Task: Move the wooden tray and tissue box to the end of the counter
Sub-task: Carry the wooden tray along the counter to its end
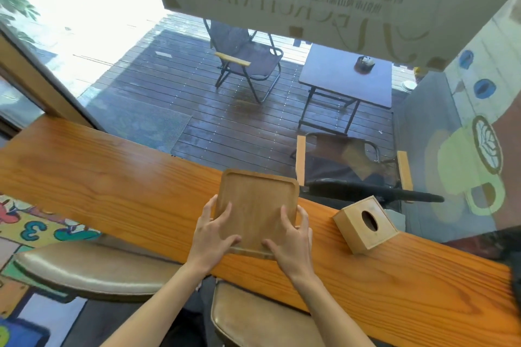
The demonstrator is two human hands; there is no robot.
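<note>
Wooden tray (pixel 255 207) at lower centre of frame, flat on the surface (pixel 112 177), far edge at the window side. Looks rigid, light, smooth-faced, with a low raised rim; best taken at opposite side edges. Left hand (pixel 214 236) and right hand (pixel 290 239) clamped on its near corners, thumbs on top, fingers around the sides. Tissue box (pixel 366 224) just right of it, stiff, probably light, apart from the tray. Long varnished plank, likely slick, running toward upper left; padded stools (pixel 93 270) below, glass and deck beyond.
</note>
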